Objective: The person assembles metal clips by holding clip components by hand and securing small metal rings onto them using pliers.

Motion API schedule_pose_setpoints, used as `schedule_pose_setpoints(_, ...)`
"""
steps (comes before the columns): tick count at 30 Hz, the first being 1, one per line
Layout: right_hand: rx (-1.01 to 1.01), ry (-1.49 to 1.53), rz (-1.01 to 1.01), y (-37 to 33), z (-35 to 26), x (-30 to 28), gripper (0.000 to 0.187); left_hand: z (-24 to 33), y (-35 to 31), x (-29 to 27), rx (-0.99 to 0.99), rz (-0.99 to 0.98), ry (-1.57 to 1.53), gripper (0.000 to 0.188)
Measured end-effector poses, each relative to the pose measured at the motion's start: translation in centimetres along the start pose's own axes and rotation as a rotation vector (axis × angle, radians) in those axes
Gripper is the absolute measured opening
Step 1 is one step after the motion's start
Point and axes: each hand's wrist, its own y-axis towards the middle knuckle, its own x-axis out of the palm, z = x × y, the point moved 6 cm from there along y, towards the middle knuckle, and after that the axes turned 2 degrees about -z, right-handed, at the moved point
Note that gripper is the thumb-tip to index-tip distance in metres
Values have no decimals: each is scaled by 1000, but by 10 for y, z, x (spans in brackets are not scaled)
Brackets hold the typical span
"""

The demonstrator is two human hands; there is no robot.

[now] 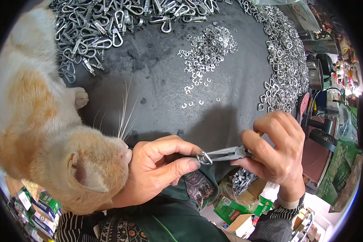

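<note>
My left hand (161, 169) is closed, with thumb and forefinger pinching a small shiny metal link (204, 158). Wrapped around a pair of pliers (232, 153) is my right hand (276, 149). The jaws of the pliers meet the link at my left fingertips. Whether a tiny ring sits between the jaws is too small to tell. Beside my left hand an orange and white cat (84, 157) leans in, its muzzle against the back of the hand and its head covering part of my left wrist.
On the dark table (157, 97) lie a heap of snap hooks (117, 24) at the far left, small open rings (209, 48) in the middle, and diamond-shaped links (284, 56) along the right. A cat paw (81, 98) rests on the table. Below stands an open cardboard box (256, 189).
</note>
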Motion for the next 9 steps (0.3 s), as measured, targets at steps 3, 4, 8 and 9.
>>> schedule_pose_setpoints(3, 0, 81, 21, -1, 0, 4, 34, 2, 2, 1, 17, -39, 39, 19)
schedule_pose_setpoints(4, -3, 87, 15, -2, 0, 5, 34, 4, 2, 2, 45, -66, 73, 17)
schedule_pose_setpoints(8, -18, 90, 29, 0, -1, 8, 33, 7, 2, 0, 47, -91, 96, 17)
schedule_pose_setpoints(9, -18, 90, 35, 0, -1, 7, 33, 9, 3, -1, 76, -110, 128, 18)
